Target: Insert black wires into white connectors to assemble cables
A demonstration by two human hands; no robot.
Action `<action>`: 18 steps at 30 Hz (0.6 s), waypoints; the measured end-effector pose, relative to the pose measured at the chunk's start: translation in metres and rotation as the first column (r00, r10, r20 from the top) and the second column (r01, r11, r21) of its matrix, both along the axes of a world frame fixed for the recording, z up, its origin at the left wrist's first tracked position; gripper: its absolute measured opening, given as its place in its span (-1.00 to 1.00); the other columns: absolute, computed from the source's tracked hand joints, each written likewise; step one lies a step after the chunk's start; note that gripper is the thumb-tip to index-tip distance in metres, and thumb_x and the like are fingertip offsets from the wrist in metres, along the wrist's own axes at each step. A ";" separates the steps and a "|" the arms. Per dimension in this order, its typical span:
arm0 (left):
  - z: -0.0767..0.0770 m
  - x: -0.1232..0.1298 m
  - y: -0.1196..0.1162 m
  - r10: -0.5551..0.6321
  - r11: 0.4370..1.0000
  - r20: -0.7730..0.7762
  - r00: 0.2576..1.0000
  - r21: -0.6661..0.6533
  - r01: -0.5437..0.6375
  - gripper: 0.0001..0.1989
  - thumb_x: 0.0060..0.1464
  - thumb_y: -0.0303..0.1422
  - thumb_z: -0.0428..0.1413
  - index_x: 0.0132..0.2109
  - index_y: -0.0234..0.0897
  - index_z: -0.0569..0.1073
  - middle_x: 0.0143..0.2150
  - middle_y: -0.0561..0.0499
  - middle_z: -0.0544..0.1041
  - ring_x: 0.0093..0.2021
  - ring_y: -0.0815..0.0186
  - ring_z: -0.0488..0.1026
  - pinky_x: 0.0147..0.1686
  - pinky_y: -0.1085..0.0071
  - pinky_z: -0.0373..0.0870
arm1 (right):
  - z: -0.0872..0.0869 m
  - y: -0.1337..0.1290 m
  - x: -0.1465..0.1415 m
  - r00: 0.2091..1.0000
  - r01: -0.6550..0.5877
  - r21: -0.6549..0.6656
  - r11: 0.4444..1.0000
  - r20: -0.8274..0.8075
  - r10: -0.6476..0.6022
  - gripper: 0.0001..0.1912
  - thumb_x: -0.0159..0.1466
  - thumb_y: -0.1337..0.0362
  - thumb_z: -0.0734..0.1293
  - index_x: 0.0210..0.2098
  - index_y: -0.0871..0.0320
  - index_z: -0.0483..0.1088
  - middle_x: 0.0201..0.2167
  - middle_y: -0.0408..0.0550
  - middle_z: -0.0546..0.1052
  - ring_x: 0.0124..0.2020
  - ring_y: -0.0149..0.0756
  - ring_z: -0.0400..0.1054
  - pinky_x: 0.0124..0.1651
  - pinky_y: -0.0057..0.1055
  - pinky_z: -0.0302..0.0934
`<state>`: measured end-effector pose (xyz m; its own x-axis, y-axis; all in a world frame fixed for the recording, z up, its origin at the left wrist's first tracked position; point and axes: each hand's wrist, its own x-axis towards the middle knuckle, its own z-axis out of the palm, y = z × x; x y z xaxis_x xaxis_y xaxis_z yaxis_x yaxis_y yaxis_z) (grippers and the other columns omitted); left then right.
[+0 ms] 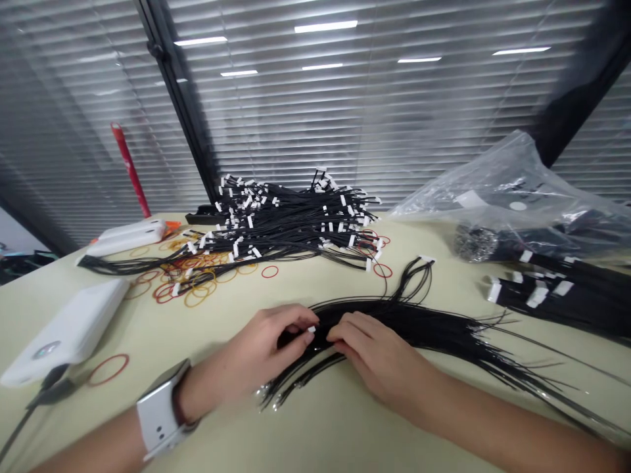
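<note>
White smartwatch on the left wrist, nearest the lens. Just above it, the left hand pinches a small white connector between pressed fingertips, while the right hand curls down onto the black wire bundle at six o'clock, hands close together, strands held steady. Connector-tipped wires heap at twelve o'clock, rubber bands at ten.

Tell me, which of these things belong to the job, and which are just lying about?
Part of the job: left hand, right hand, and the black wires both hands are on.

Lying about: wire pile, rubber bands, white box, plastic bag, red pole.
</note>
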<state>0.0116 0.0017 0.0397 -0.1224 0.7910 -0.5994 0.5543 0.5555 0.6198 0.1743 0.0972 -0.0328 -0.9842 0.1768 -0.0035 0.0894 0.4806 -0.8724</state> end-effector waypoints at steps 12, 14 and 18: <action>-0.001 0.004 -0.002 0.190 0.981 0.057 0.980 -0.061 -0.187 -0.77 0.15 -0.37 -0.07 -0.07 -0.21 0.38 -0.38 0.06 0.50 -0.40 0.39 0.40 -0.45 0.51 0.31 | 0.012 0.001 -0.001 0.987 0.156 -0.057 0.986 0.041 -0.154 -0.82 0.26 0.43 0.10 -0.39 0.22 0.29 -0.42 -0.05 0.33 -0.39 -0.33 0.23 -0.36 -0.37 0.19; -0.002 0.006 -0.002 0.334 0.940 0.135 0.933 -0.114 -0.320 -0.80 0.14 -0.36 -0.04 -0.10 -0.24 0.38 -0.43 0.08 0.47 -0.43 0.41 0.38 -0.48 0.54 0.28 | 0.011 0.000 0.001 0.977 0.210 -0.096 0.973 0.058 -0.205 -0.81 0.28 0.40 0.09 -0.38 0.20 0.30 -0.44 -0.08 0.33 -0.41 -0.34 0.23 -0.37 -0.38 0.18; -0.001 0.007 0.002 0.518 0.855 0.264 0.814 -0.182 -0.486 -0.85 0.11 -0.40 0.00 -0.15 -0.27 0.36 -0.34 0.06 0.49 -0.36 0.44 0.38 -0.38 0.56 0.29 | 0.010 -0.002 0.003 0.971 0.236 -0.159 0.959 0.063 -0.229 -0.83 0.28 0.38 0.11 -0.32 0.16 0.32 -0.41 -0.10 0.35 -0.37 -0.34 0.24 -0.32 -0.37 0.17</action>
